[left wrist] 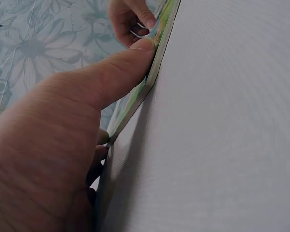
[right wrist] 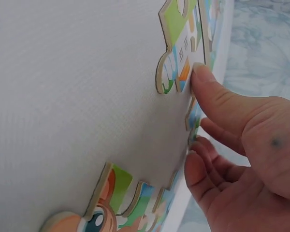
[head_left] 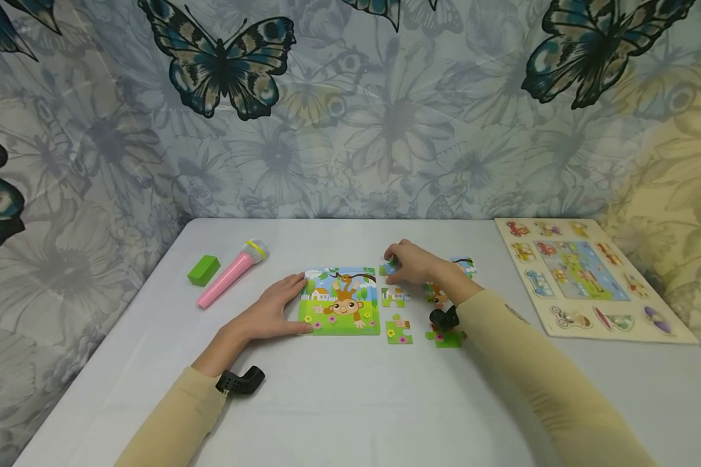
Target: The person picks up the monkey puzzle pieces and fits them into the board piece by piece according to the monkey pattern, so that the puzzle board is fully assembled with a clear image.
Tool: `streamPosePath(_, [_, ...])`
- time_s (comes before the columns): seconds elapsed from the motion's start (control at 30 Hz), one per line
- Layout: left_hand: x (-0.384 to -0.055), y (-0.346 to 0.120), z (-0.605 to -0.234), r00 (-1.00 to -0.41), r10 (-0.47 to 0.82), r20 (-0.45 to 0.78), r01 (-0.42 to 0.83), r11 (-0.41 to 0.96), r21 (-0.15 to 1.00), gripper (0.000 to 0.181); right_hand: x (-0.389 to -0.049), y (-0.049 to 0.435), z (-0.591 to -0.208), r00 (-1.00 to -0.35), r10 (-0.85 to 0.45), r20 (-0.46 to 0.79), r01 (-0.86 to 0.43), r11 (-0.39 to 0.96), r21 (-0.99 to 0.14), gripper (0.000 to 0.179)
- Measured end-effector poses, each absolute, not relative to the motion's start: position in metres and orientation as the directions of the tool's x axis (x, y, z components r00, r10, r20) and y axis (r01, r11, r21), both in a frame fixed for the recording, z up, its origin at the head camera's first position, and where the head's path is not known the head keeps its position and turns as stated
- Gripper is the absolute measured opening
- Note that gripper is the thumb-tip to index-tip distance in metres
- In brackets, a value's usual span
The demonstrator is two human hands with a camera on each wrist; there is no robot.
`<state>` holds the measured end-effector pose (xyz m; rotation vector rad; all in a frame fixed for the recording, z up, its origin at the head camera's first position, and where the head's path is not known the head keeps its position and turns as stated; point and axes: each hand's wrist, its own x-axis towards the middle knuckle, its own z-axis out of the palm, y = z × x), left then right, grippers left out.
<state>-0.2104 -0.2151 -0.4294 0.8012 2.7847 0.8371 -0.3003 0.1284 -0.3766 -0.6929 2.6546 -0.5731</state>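
Observation:
In the head view a square jigsaw board [head_left: 340, 324] with a monkey picture lies mid-table. My left hand [head_left: 277, 311] touches its left side with fingers spread; the left wrist view shows the thumb [left wrist: 125, 65] pressing on the board's edge. To the board's right, my right hand [head_left: 417, 263] curls over a small blue-and-green puzzle piece [head_left: 387, 268], thumb on the near side and fingertips on the far side. In the right wrist view, a house piece [right wrist: 183, 50] lies close to the thumb. A pink flower piece [head_left: 400, 331] sits nearer the front.
More pieces [head_left: 446, 340] lie beneath my right forearm, partly hidden by it. Left of the board are a pink toy microphone [head_left: 229, 280] and a green block [head_left: 203, 270]. A large picture board [head_left: 520, 311] occupies the right side. Patterned fabric [head_left: 350, 143] hangs behind the table.

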Motion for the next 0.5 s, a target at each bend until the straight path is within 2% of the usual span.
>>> streamPosePath(0.3, [-0.2103,-0.2146,-0.4285,-0.862,0.508,0.008,0.437,0.733,0.521,0.105,-0.3011,0.129,-0.3803,-0.852,-0.496,-0.169,-0.358,0.786,-0.504,0.05])
streamPosePath(0.5, [-0.2109,-0.2149,-0.4295,-0.858,0.514,0.015,0.452,0.74,0.497,0.106,-0.3032,0.1322,-0.3831,-0.86,-0.501,-0.096,-0.37,0.742,-0.558,0.031])
